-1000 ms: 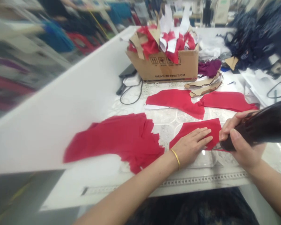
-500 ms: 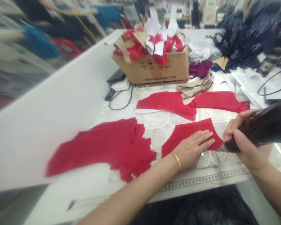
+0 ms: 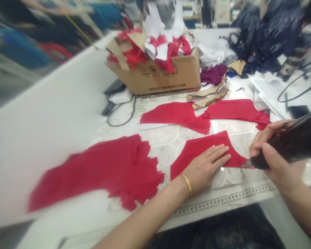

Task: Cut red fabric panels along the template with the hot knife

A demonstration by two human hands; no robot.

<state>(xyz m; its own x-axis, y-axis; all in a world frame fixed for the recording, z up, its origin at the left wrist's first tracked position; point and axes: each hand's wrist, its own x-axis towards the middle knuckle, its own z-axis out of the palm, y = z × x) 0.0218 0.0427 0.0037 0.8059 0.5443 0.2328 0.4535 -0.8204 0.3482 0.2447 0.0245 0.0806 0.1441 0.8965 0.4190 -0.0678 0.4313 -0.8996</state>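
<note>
A red fabric piece (image 3: 191, 150) lies flat on the table, with a curved edge on its right. My left hand (image 3: 206, 162), a gold bangle at the wrist, rests flat on this cloth with fingers stretched out. My right hand (image 3: 277, 157) is wrapped round a dark, rounded tool (image 3: 295, 138) whose kind I cannot make out. A small pointed metal tip (image 3: 247, 164) juts from its left end at the cloth's lower right corner. The tool's far end is cut off by the frame edge.
A stack of red fabric pieces (image 3: 101, 169) lies at left. Behind are two more red pieces (image 3: 176, 114) (image 3: 233, 110), cardboard strips (image 3: 209, 98), and a carton (image 3: 166, 77) of scraps. Dark cloth (image 3: 269, 45) is heaped at back right. A measuring tape (image 3: 223, 200) runs along the front edge.
The view has shifted, so table things appear further left. Relative to the cloth, my right hand and the tool have moved slightly right. My left hand stays flat on the cloth.
</note>
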